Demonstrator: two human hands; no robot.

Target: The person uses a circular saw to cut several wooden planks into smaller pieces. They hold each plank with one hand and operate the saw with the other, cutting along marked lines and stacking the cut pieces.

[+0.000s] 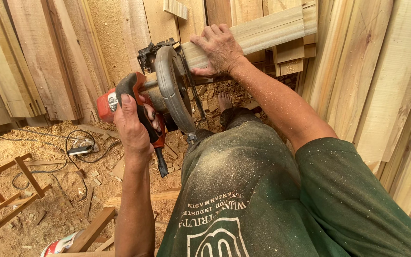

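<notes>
Left hand [132, 124] at about 8 o'clock of frame centre, fingers wrapped tight around the black-and-red handle of a circular saw [160, 90], thumb lying up along the grip. Saw body red, guard grey and round, standing on edge at 11 o'clock; its black cord stub hangs down below the handle. Right hand [220, 50] at 12 o'clock, palm down, fingers together and curled over the near end of a pale wooden plank [262, 31], pressing it flat; thumb tucked under the edge. Plank runs from the saw's guard out toward 1 o'clock, its cut end touching the saw's base. Forearm dusted with sawdust. A bare foot [224, 101] shows just below the plank, among wood offcuts. Upright boards [48, 62] lean at 10 o'clock; more pale boards stacked along 2 to 4 o'clock. Sawdust-covered floor [48, 200] at 8 o'clock, with a black cable [79, 143] looped on it and a small wooden frame [5, 195] at 9 o'clock. Green shirt, sawdust-speckled, fills the lower right.
</notes>
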